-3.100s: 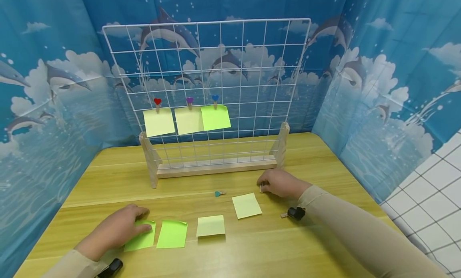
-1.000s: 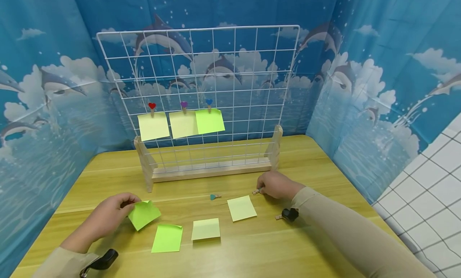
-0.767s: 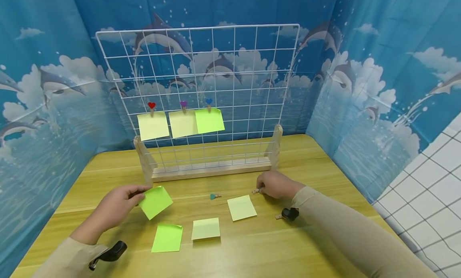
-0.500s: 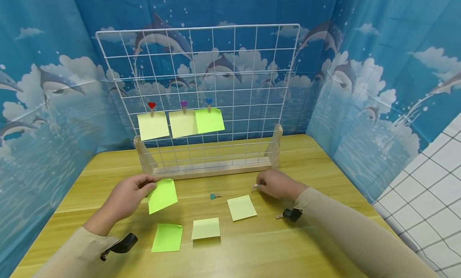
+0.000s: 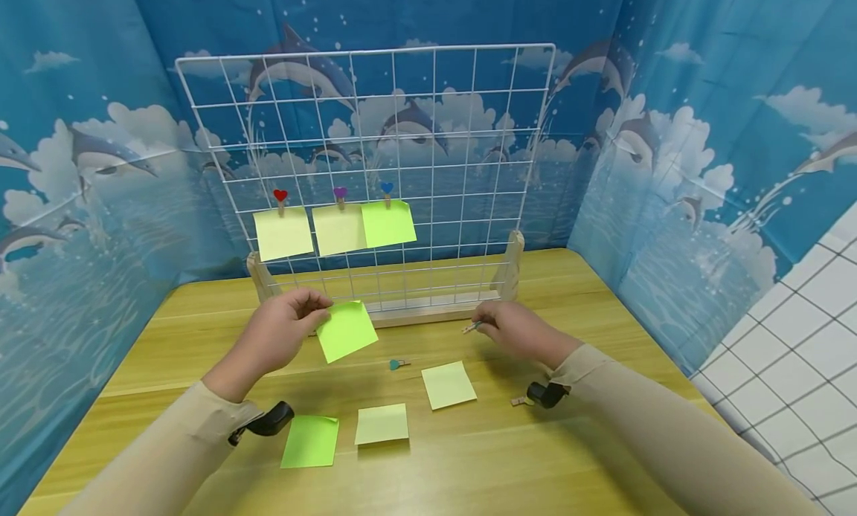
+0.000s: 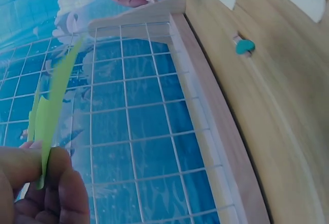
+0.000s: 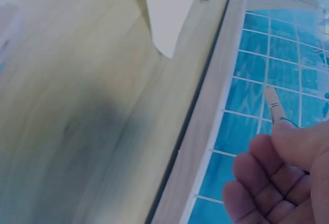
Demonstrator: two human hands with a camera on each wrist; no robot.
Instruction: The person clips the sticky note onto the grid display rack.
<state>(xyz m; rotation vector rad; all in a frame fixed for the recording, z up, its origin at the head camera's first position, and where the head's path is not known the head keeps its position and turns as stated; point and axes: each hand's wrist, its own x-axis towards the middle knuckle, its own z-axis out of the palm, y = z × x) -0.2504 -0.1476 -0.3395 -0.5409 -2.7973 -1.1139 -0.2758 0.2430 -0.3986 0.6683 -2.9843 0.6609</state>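
Observation:
My left hand (image 5: 277,334) pinches a bright green sticky note (image 5: 347,331) by its left corner, raised in front of the wooden base (image 5: 435,314) of a white wire grid. In the left wrist view that green sticky note (image 6: 54,100) appears nearly edge-on between thumb and fingers. Off the table to the right, my right hand (image 5: 518,329) pinches a small wooden clothespin (image 5: 471,327). The right wrist view has this clothespin (image 7: 274,103) jutting out past the thumb, a bit of teal showing at its gripped end.
Clothespins with red (image 5: 280,195), purple (image 5: 340,193) and blue (image 5: 387,189) hearts hold three notes on the grid. On the table lie a green note (image 5: 310,443), two pale yellow notes (image 5: 382,425), a teal-heart clothespin (image 5: 399,364) and another clothespin (image 5: 518,401) under the right wrist.
My left hand has picked the green sticky note off the table and carried it up and right towards the grid. Recently my right hand has lifted slightly with the clothespin.

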